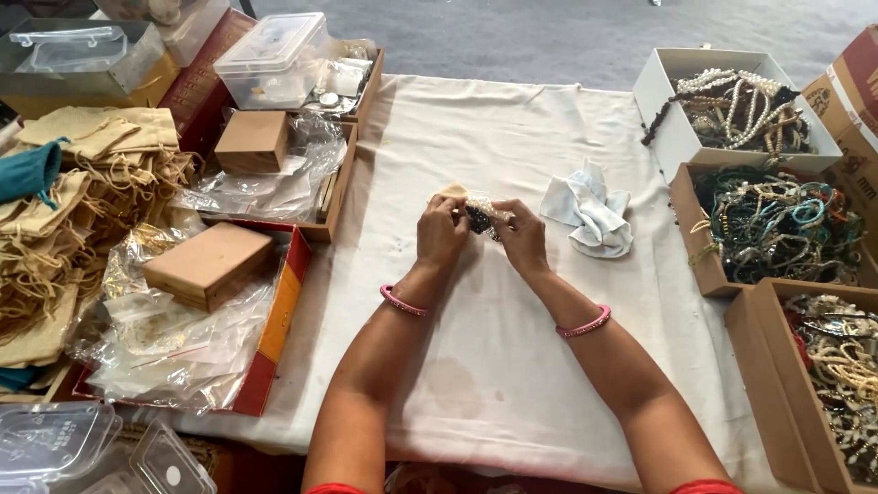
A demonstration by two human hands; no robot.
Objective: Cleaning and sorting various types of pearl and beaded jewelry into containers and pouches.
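Two hands are working mid-worktop (pixel 512 366): the left hand (pixel 441 233) is pinching a small cream pouch (pixel 455 191), the right hand (pixel 522 236) is gripping a bunch of dark and pale beads (pixel 482 216) touching that pouch. Far left, a pile of tan drawstring bags (pixel 64 210) is sitting beside a brown box (pixel 210 264) on plastic wrap. Right of the hands a crumpled white cloth (pixel 590 212) is lying near three open boxes of beaded jewellery (pixel 773 224).
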